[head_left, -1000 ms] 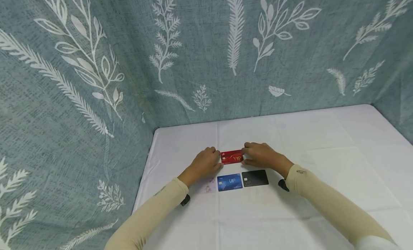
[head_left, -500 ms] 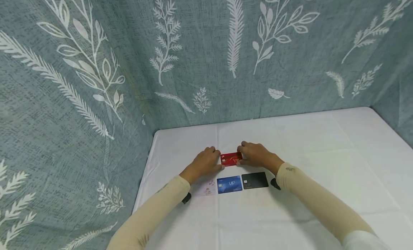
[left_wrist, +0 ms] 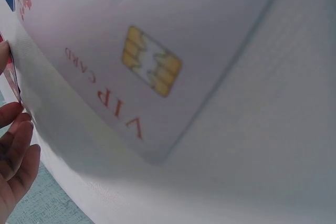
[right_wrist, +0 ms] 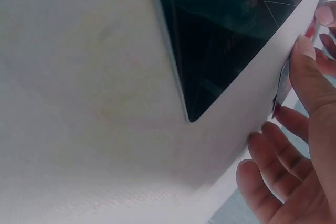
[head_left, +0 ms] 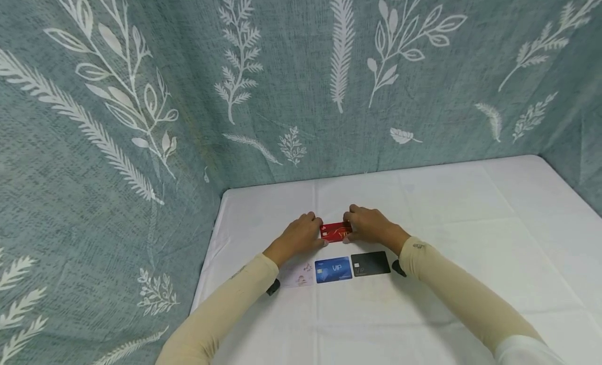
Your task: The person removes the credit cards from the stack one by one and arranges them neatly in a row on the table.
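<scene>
Both hands hold a red VIP card (head_left: 333, 232) low over the white table, beyond a row of other cards in the head view. My left hand (head_left: 299, 235) has its thumb and fingertips on the card's left end. At the right end, my right hand (head_left: 373, 226) pinches it between thumb and fingers, covering part of the lettering. In the right wrist view the card's edge (right_wrist: 282, 85) shows between thumb and index finger, the other fingers loosely bent. Nearer me lie a pale floral VIP card (left_wrist: 115, 40), partly behind the left forearm, a blue VIP card (head_left: 333, 270) and a black VIP card (head_left: 370, 264).
A creased white cloth covers the table (head_left: 451, 292). Behind it and along the left side hangs a blue-green curtain (head_left: 291, 93) with white leaf prints. Small black devices sit under the left wrist (head_left: 273, 287) and the right wrist (head_left: 398, 268).
The right hand has slid left and now covers more of the red card's right end. The left hand stays at the left end. The row of cards has not moved.
</scene>
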